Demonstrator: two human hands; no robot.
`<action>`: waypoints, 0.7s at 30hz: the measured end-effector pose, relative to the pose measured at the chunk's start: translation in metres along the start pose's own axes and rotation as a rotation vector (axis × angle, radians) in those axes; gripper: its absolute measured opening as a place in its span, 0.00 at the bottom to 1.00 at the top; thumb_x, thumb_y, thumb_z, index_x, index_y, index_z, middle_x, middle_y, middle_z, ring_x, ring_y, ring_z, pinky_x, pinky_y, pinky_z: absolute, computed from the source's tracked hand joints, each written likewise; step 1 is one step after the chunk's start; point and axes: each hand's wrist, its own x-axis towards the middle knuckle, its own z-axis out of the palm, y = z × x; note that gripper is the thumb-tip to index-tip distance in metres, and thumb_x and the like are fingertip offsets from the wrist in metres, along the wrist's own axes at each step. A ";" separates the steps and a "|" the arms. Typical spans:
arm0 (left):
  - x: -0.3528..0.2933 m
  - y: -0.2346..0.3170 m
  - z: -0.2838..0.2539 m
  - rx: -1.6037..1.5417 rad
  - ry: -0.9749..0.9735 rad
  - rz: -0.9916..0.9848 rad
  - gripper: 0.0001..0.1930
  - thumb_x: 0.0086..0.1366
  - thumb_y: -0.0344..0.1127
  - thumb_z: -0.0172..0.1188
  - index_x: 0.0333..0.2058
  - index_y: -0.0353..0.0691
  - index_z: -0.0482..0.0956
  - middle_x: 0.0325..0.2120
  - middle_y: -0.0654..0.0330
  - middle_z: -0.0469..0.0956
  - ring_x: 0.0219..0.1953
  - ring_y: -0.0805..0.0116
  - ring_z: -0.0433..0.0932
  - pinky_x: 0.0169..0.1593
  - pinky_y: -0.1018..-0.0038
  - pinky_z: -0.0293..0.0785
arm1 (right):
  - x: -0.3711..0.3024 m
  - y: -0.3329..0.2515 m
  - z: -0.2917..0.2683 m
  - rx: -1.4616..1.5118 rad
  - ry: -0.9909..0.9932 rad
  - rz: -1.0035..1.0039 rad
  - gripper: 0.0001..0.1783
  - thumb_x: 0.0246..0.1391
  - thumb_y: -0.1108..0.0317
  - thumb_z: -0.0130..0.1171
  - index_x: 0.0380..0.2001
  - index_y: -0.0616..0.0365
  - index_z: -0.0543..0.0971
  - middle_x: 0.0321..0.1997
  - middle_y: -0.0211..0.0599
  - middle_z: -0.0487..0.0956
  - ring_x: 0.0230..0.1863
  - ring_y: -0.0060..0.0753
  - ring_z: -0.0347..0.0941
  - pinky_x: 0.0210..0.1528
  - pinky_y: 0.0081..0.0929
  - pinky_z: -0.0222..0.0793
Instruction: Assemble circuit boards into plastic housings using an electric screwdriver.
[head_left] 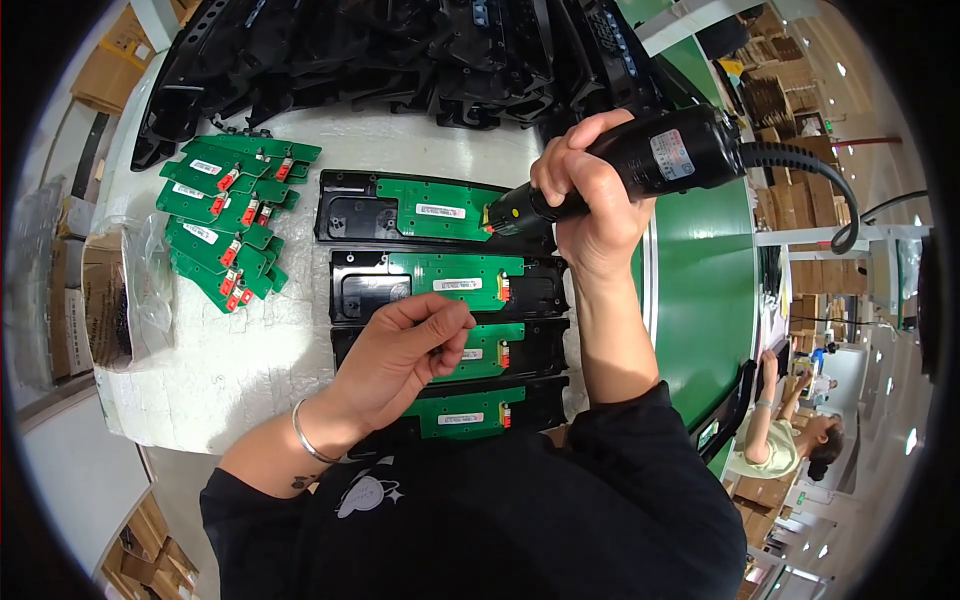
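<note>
The top board sits in the uppermost panel on the counter, long axis left to right. It lies left of the right hand, the nearer one, whose fingers wrap the driver. The driver's nose stands at the board's right end; its bit is hidden, contact unconfirmed. The left hand presses thumb and forefinger together; any small part between them is indiscernible.
</note>
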 end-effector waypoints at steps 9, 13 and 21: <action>0.004 0.001 -0.002 0.002 0.035 0.015 0.06 0.59 0.32 0.54 0.34 0.36 0.74 0.27 0.63 0.75 0.30 0.77 0.75 0.34 0.85 0.73 | 0.003 -0.006 -0.004 0.025 -0.022 -0.035 0.05 0.38 0.80 0.50 0.24 0.64 0.68 0.15 0.32 0.69 0.15 0.19 0.64 0.19 0.17 0.61; 0.007 0.003 0.001 -0.113 0.085 0.073 0.06 0.60 0.33 0.54 0.34 0.38 0.74 0.27 0.64 0.75 0.29 0.78 0.74 0.33 0.86 0.73 | -0.017 -0.048 0.005 0.242 -0.097 -0.149 0.10 0.42 0.70 0.48 0.31 0.58 0.64 0.13 0.25 0.62 0.13 0.19 0.56 0.21 0.21 0.55; 0.013 0.000 0.023 -0.105 0.072 0.015 0.07 0.60 0.37 0.54 0.32 0.40 0.73 0.26 0.66 0.74 0.27 0.81 0.72 0.31 0.87 0.71 | -0.043 -0.098 -0.011 0.332 -0.296 -0.222 0.13 0.40 0.70 0.53 0.31 0.53 0.62 0.12 0.19 0.67 0.12 0.12 0.61 0.19 0.13 0.59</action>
